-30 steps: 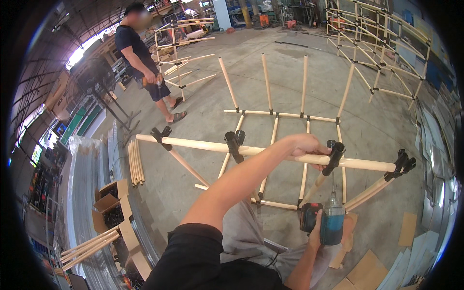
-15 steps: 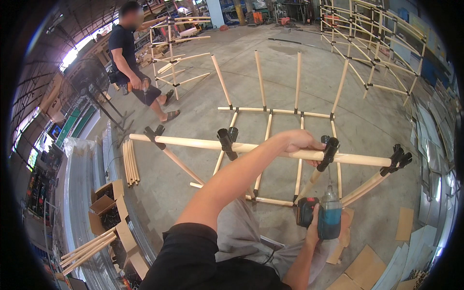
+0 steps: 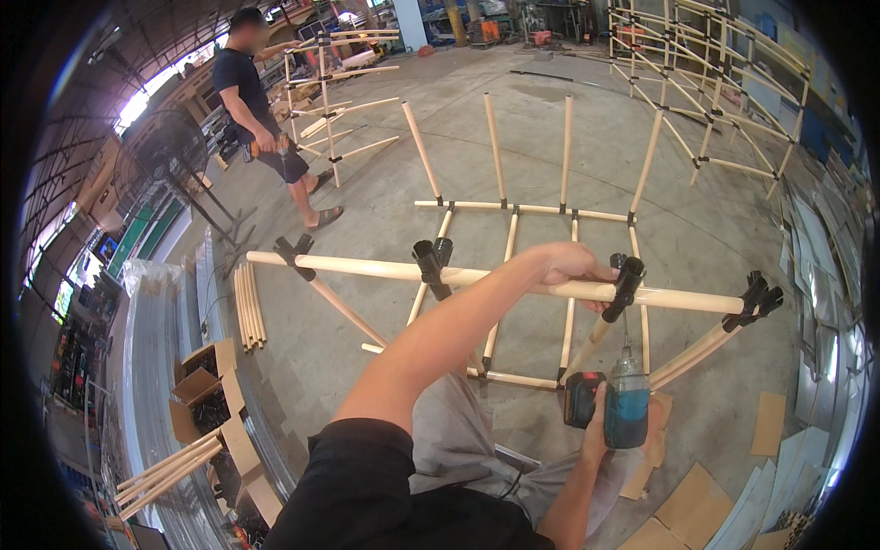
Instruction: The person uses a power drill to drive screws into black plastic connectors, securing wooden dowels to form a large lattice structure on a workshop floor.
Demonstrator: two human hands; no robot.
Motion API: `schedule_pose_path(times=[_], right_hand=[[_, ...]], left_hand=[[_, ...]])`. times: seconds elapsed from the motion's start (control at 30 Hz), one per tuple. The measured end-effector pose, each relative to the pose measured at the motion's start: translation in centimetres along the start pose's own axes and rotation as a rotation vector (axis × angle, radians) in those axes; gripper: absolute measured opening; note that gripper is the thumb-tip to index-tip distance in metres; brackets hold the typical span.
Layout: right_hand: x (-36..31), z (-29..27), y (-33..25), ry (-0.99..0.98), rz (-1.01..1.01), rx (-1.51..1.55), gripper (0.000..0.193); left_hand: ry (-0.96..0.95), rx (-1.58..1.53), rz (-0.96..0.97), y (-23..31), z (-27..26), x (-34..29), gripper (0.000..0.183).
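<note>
A frame of cream pipes and black joints stands before me. My left hand [image 3: 570, 268] reaches across its top pipe [image 3: 367, 268], fingers closed round the pipe and against a black pipe joint [image 3: 626, 283]. In my right hand [image 3: 598, 429] is a teal and black cordless drill [image 3: 627, 403], gripped by the handle. The drill points upward, its long bit close under that joint; I cannot tell whether the tip touches. Other black joints [image 3: 427, 263] sit along the top pipe, with a cluster [image 3: 753, 301] at its right end. Several pipes [image 3: 567, 154] stand upright at the far side.
At the far left a person [image 3: 255, 110] holds a drill beside another pipe frame [image 3: 323, 101]. A floor fan [image 3: 163, 156] stands nearby. Left of me are metal profiles [image 3: 151, 367], loose pipes [image 3: 249, 307] and cardboard boxes [image 3: 203, 380]. Cardboard sheets [image 3: 694, 502] lie right; finished racks [image 3: 710, 92] stand behind.
Hardly anything differs at my hands; the drill has lowered slightly or stayed in place under the joint. The person at the far left has shifted a little and raised the drill hand.
</note>
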State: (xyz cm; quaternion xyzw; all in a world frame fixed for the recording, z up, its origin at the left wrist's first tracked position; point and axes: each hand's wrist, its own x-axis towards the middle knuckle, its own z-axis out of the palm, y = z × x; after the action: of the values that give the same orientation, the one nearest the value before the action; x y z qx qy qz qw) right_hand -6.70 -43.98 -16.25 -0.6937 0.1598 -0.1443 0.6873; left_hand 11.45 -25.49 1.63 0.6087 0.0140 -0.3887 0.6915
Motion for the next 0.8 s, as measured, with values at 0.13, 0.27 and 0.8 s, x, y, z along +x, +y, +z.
schedule_pose_path(times=[0.13, 0.27, 0.8], right_hand=[[0.3, -0.3, 1.1, -0.009, 0.017, -0.026, 0.031], [0.3, -0.2, 1.1, -0.008, -0.005, -0.039, 0.032], [0.1, -0.1, 0.4, -0.013, 0.005, -0.03, 0.029]], left_hand=[[0.003, 0.009, 0.011, 0.1, 0.1, 0.0, 0.033], [0.005, 0.015, 0.015, 0.0, -0.1, 0.0, 0.033], [-0.012, 0.025, 0.016, 0.0, -0.1, 0.1, 0.034]])
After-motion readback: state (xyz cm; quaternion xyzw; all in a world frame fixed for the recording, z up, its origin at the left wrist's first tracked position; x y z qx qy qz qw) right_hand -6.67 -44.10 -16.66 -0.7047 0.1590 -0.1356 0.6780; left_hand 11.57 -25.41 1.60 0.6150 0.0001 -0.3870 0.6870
